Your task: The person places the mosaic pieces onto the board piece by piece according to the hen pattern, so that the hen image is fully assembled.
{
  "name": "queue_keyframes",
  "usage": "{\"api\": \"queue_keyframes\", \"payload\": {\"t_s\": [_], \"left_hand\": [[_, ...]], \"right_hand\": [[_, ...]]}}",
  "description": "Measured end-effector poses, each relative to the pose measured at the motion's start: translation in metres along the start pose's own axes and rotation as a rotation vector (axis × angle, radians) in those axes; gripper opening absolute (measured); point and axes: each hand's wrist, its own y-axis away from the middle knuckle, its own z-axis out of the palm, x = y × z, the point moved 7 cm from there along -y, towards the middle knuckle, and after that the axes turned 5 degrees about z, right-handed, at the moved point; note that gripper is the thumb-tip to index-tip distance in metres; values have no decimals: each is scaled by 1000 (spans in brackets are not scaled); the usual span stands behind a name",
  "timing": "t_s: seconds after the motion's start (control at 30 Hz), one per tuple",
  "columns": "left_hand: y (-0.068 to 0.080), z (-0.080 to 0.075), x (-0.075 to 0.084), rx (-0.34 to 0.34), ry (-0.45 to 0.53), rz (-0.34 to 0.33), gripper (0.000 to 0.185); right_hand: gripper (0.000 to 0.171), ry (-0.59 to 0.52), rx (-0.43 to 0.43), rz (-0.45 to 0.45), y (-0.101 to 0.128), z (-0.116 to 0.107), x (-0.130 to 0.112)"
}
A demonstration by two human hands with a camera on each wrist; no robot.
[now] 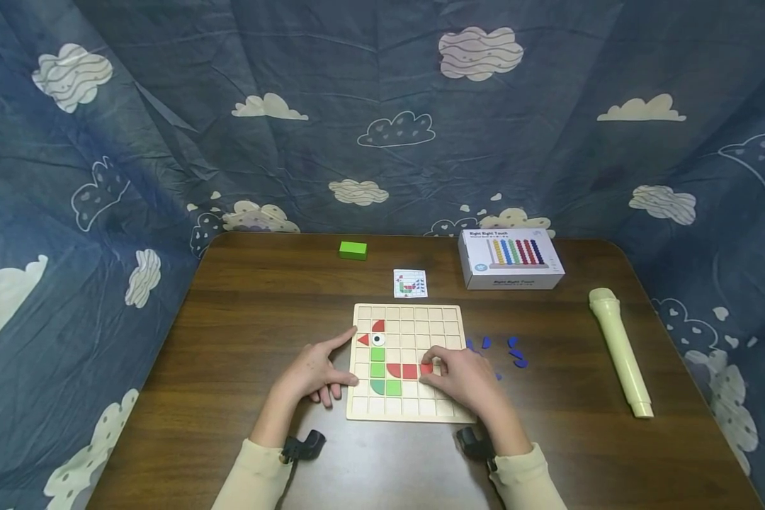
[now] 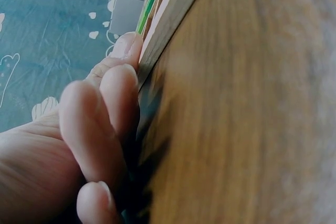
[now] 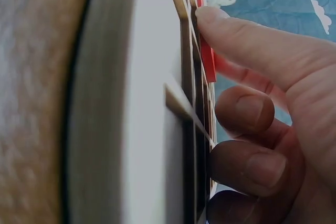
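Observation:
A wooden grid board point(image 1: 414, 419) lies on the table. My right hand point(image 1: 464, 374) pinches a red square tile point(image 1: 426, 369) between thumb and index finger, low over a cell in the board's middle row. To its left sit another red square point(image 1: 409, 371) and a red quarter-round tile point(image 1: 393, 370). An eye tile point(image 1: 378, 339), a red triangle point(image 1: 363, 340), a red curved tile point(image 1: 379, 326), green squares point(image 1: 377, 354) and a green quarter-round point(image 1: 377, 387) fill other cells. With thumb and index finger spread, my left hand point(image 1: 309, 370) touches the board's left edge.
Several blue pieces point(image 1: 513, 341) are scattered right of the board. Behind it lies a printed pattern card point(image 1: 411, 283). A green block point(image 1: 353, 251) and a white box point(image 1: 513, 278) stand at the back. A pale yellow stick point(image 1: 621, 354) lies at the right.

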Motion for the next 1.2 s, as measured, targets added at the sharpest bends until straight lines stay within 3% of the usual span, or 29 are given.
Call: {"api": "queue_keyframes", "payload": {"t_s": [0.93,1.2], "left_hand": [[-1,-1,1,2,5,9,101],[-1,0,0,0,7,4,101]], "right_hand": [[16,-16,15,-25,0,2,0],[17,-176,63,8,2,-15,17]]}}
